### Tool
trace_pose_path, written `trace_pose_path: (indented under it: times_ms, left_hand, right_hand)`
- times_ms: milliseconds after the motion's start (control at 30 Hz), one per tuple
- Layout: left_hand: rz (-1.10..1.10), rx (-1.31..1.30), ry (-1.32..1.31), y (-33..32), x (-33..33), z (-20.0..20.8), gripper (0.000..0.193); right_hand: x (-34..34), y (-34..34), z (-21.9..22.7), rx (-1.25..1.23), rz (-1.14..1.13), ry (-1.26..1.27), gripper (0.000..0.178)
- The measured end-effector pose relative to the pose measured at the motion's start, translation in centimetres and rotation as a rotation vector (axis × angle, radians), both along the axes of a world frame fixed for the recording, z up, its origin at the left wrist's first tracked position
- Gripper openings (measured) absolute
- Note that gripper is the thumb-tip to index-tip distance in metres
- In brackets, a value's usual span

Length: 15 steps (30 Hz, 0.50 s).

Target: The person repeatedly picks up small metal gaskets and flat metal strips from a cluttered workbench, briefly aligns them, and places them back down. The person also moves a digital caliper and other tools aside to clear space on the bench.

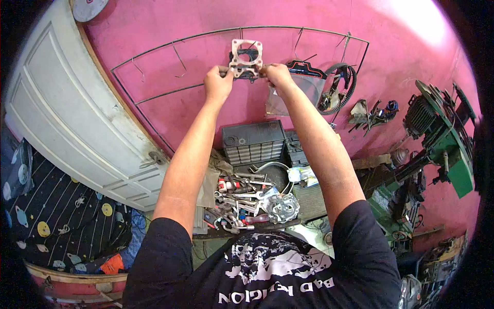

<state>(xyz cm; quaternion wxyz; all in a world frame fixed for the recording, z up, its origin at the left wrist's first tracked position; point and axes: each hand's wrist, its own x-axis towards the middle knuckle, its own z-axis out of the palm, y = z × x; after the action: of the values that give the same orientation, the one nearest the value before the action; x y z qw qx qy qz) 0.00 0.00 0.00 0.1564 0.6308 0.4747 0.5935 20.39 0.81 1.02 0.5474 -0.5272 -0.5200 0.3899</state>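
Observation:
Both my arms reach up toward a pink wall, where I hold a pale engine gasket by its lower corners. My left hand pinches the left side, my right hand the right side. Right behind the pale gasket are darker gasket-like parts, mostly covered by it. The gasket overlaps a hook of a thin metal wall rack; whether it hangs on that hook I cannot tell. Close to my right hand hangs a clear package with a black and orange header.
A black drive belt hangs farther right on the rack. Below, a workbench carries a dark drawer cabinet, several wrenches and a round metal engine cover. A white door stands left; a green machine stands right.

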Motion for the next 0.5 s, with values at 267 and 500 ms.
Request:
trace_pose_path:
  times_ms: [267,500]
  left_hand:
    - [-0.189,-0.025,-0.178,1.9,-1.2,-4.4,0.017]
    - [-0.049,-0.111,-0.036,-3.7,-5.4,-16.0,0.025]
  right_hand:
    - [-1.2,-1.8,-3.7,0.016,0.015,-0.033,0.027]
    - [2.6,-10.3,-16.5,0.002,0.054,-0.253,0.039]
